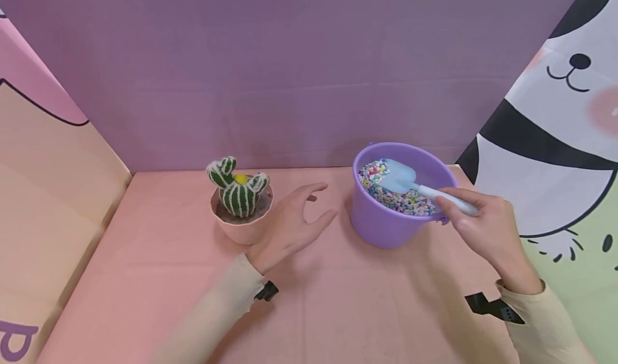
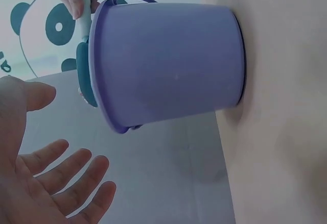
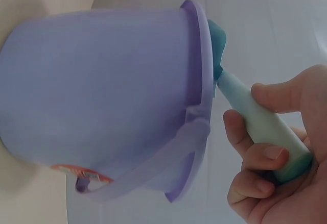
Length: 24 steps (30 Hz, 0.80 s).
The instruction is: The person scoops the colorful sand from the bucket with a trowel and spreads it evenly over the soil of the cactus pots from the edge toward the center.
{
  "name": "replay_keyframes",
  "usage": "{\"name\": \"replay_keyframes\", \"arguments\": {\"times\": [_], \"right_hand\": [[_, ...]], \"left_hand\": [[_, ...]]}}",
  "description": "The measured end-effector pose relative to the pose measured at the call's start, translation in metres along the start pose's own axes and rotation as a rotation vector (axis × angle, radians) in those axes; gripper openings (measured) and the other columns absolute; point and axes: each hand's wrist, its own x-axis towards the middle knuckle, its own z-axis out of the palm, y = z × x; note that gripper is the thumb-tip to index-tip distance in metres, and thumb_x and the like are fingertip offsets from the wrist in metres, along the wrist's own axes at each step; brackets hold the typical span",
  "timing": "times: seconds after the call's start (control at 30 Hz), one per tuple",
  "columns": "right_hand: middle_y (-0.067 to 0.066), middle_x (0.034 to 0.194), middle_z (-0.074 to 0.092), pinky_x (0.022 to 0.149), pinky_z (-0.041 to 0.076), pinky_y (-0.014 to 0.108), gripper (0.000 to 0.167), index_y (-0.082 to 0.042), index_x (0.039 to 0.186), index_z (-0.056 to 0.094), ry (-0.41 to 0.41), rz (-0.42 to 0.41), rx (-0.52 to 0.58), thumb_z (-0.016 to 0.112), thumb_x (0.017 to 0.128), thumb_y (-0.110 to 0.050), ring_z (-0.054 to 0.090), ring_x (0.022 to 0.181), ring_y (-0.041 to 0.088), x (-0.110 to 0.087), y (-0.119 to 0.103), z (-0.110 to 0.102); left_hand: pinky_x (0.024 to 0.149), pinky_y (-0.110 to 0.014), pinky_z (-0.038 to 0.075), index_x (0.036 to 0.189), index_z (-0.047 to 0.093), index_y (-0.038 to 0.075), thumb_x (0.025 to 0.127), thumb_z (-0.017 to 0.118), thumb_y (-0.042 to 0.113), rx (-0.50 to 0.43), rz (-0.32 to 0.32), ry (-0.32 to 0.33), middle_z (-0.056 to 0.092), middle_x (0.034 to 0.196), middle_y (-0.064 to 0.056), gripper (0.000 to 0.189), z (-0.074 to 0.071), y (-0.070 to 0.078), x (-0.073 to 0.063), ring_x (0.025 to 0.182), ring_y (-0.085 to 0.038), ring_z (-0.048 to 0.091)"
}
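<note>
My right hand point(image 1: 487, 227) grips the white handle of a light blue toy shovel point(image 1: 398, 177). In the head view its blade lies over the mouth of a purple bucket point(image 1: 386, 230), with colourful small pellets point(image 1: 403, 200) on the blade and in the bucket. The right wrist view shows the thumb and curled fingers round the shovel's handle point(image 3: 265, 127). My left hand point(image 1: 289, 224) holds nothing; its fingers are spread, with the bucket to its right. Just left of that hand stands a potted cactus point(image 1: 238, 197) in a pink pot point(image 1: 236, 230), partly hidden by the hand.
A pink cloth point(image 1: 328, 310) covers the table. Behind it rises a purple backdrop point(image 1: 289, 85). A panda print panel point(image 1: 555, 165) stands at the right, and a beige and pink panel point(image 1: 43, 192) at the left. The bucket's handle point(image 3: 148, 170) hangs down its side.
</note>
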Motion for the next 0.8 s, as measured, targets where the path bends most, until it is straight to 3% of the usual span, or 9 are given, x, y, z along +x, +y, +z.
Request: {"name": "replay_keyframes", "arguments": {"times": [0.4, 0.63, 0.8], "right_hand": [[-0.023, 0.079, 0.071, 0.055, 0.045, 0.018, 0.023, -0.013, 0.114, 0.084, -0.038, -0.01, 0.021, 0.08, 0.096, -0.027, 0.055, 0.068, 0.0, -0.005, -0.014, 0.013], [0.009, 0.097, 0.081, 0.057, 0.045, 0.017, 0.025, -0.012, 0.116, 0.084, -0.052, -0.01, 0.031, 0.08, 0.096, -0.026, 0.055, 0.072, -0.003, -0.007, -0.02, 0.018], [0.011, 0.099, 0.081, 0.058, 0.044, 0.016, 0.025, -0.012, 0.117, 0.084, -0.05, -0.03, 0.052, 0.081, 0.095, -0.024, 0.054, 0.074, -0.002, -0.008, -0.027, 0.024]], "left_hand": [[0.095, -0.043, 0.058, 0.14, 0.068, 0.023, 0.093, 0.08, 0.039, 0.031, 0.023, 0.087, 0.074, 0.132, 0.003, 0.052, -0.031, -0.017, -0.024, 0.114, -0.02, 0.072], [0.094, -0.043, 0.059, 0.139, 0.069, 0.019, 0.093, 0.081, 0.035, 0.043, 0.045, 0.133, 0.073, 0.132, -0.001, 0.05, -0.044, -0.029, -0.034, 0.113, -0.022, 0.072], [0.097, -0.041, 0.062, 0.137, 0.07, 0.016, 0.093, 0.082, 0.028, 0.017, 0.065, 0.172, 0.075, 0.126, -0.002, 0.046, -0.054, -0.039, -0.041, 0.11, -0.021, 0.073]]}}
